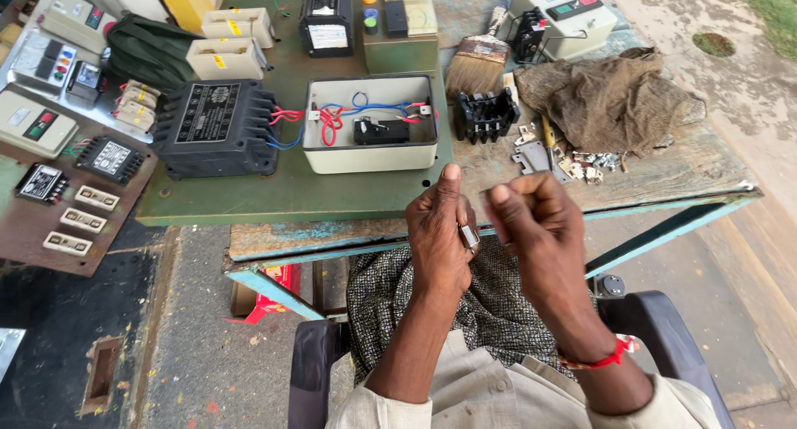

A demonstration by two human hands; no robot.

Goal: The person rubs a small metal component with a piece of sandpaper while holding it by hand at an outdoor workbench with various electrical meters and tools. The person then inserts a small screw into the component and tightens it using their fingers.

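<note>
Left hand (442,234) pinches a small shiny metal piece (470,235) over the lap, just off the worn table edge (349,240); right hand (535,221) curled shut beside it, can't tell if it's holding anything; open cream box (370,156) with red and blue wires, bristly brush (479,62), crumpled brown rag (614,101) beyond.

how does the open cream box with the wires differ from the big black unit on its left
The cream box is open-topped and pale, showing blue and red wires and a small black part inside; the black unit is closed, dark and ribbed, with a label plate on top. The black unit looks somewhat larger. Both sit on the green board, joined by coloured wires.
</note>
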